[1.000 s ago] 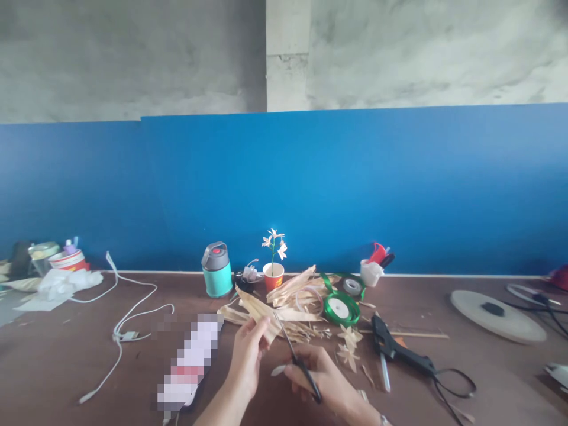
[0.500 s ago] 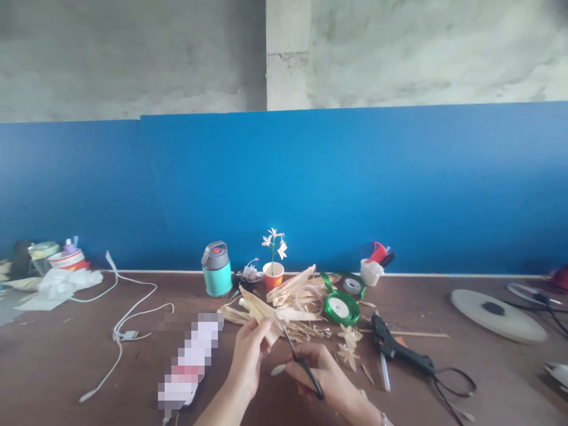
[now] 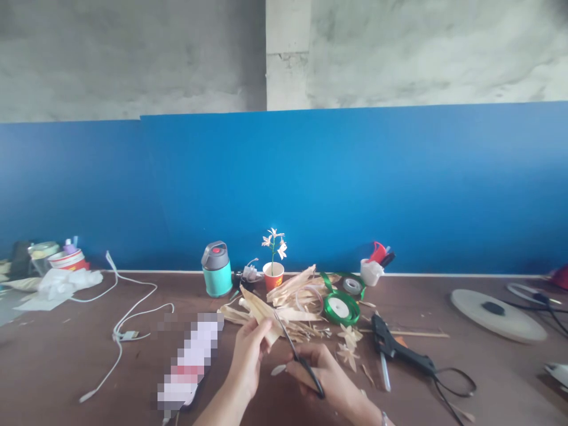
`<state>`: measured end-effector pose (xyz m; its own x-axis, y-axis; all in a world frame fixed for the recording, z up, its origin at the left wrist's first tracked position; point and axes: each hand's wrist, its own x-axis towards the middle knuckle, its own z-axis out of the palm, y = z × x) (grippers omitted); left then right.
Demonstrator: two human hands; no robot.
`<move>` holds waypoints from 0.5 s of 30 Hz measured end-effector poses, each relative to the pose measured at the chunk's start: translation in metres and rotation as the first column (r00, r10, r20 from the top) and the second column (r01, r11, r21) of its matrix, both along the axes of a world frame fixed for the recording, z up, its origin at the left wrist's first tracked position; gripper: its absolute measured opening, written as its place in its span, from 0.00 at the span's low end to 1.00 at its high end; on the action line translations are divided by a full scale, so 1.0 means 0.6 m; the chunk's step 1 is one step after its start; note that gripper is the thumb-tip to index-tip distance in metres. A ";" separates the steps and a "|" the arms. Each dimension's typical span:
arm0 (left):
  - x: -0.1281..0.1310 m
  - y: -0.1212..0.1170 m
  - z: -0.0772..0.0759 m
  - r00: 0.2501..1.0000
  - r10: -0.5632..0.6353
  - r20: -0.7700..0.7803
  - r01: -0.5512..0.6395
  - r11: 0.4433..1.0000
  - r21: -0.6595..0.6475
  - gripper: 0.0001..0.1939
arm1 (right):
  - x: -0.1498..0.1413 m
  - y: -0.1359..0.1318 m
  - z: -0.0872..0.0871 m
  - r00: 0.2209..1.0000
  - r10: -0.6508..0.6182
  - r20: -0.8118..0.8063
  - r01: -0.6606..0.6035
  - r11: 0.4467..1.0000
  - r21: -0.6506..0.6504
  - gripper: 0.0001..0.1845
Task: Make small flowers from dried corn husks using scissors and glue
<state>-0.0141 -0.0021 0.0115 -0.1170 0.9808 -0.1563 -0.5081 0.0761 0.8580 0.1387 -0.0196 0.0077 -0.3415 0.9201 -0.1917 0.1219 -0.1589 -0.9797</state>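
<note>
Pinched between the thumb and fingers of my left hand (image 3: 249, 352) is a pale dried corn husk (image 3: 257, 306), its pointed end slanting up and away to the left. My right hand (image 3: 320, 373) is closed round the black handles of a pair of scissors (image 3: 289, 340). The blades reach up to the husk's right edge; whether they are parted I cannot tell. A small pale petal-shaped piece (image 3: 278, 370) shows by my right fingertips. Behind my hands lies a pile of dried husks (image 3: 297, 291), and star-shaped husk flowers (image 3: 349, 337) lie to the right.
Right of the pile are a green ribbon roll (image 3: 341, 309) and a black glue gun (image 3: 402, 352). A red paper cup (image 3: 273, 277) with a flower stem and a turquoise flask (image 3: 217, 277) stand behind. White cables (image 3: 119, 331) and a pixelated object (image 3: 190, 364) lie left.
Over the last second the husk's tip has shifted slightly right and the scissors have turned a little in my right hand. Both hands stay in nearly the same place.
</note>
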 end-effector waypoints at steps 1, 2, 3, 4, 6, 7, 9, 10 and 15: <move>0.000 0.000 0.001 1.000 0.000 -0.006 0.000 1.000 0.003 0.12 | 0.000 0.000 0.001 1.000 -0.002 0.011 0.002 1.000 0.004 0.22; 0.000 0.000 0.002 1.000 0.001 -0.011 -0.001 1.000 0.005 0.13 | 0.000 0.000 0.002 1.000 -0.005 0.021 0.004 1.000 0.012 0.21; 0.000 0.000 0.003 1.000 0.001 -0.015 -0.001 1.000 0.006 0.13 | 0.000 0.001 0.003 1.000 -0.003 0.031 0.003 1.000 0.022 0.20; 0.000 0.000 0.005 1.000 0.002 -0.019 -0.002 1.000 0.007 0.13 | 0.000 0.001 0.003 0.999 -0.001 0.040 -0.001 0.999 0.035 0.19; 0.000 0.000 0.006 1.000 0.002 -0.023 -0.002 1.000 0.011 0.13 | 0.002 0.002 0.002 0.999 0.003 0.053 -0.006 0.998 0.055 0.19; -0.001 0.001 0.006 1.000 -0.002 -0.026 0.002 1.000 0.014 0.13 | 0.003 0.003 0.001 0.998 0.004 0.056 -0.008 0.998 0.058 0.19; -0.003 0.002 0.005 0.999 -0.019 -0.035 0.019 1.000 0.018 0.13 | 0.005 0.004 -0.003 0.999 0.009 0.054 -0.012 0.998 0.056 0.19; -0.004 0.003 0.003 0.999 -0.028 -0.040 0.029 0.999 0.020 0.13 | 0.006 0.005 -0.005 0.999 0.010 0.052 -0.013 0.998 0.056 0.19; -0.008 0.007 -0.002 0.997 -0.049 -0.054 0.050 0.999 0.013 0.12 | 0.009 0.005 -0.005 0.998 0.031 0.063 -0.038 0.994 0.102 0.19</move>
<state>-0.0188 0.0020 0.0105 -0.0759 0.9877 -0.1370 -0.4574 0.0876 0.8849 0.1442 -0.0166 0.0047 -0.3641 0.9239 -0.1177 0.1858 -0.0518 -0.9812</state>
